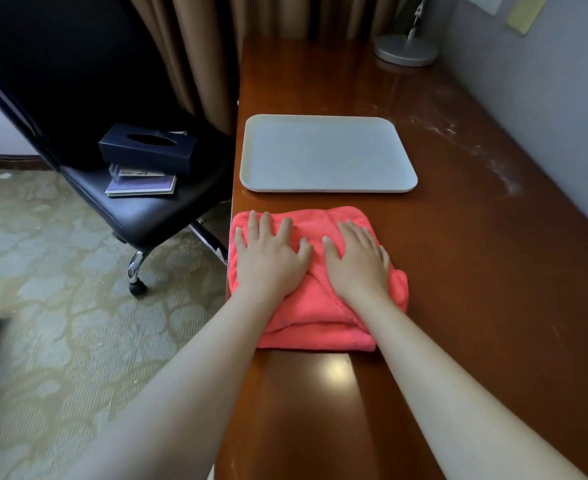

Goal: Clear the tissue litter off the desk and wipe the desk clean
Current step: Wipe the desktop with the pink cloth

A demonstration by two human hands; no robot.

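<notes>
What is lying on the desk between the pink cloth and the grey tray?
Nothing lies there. In the head view, only a narrow strip of bare brown desk separates the pink cloth from the grey tray; they do not touch.

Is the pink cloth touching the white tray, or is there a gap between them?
Apart. The head view shows a strip of bare brown desk between the far edge of the pink cloth and the near rim of the white tray.

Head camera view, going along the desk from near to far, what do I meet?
Hands, left and right, flat on the folded pink cloth → empty grey tray → round lamp base at the far end.
</notes>
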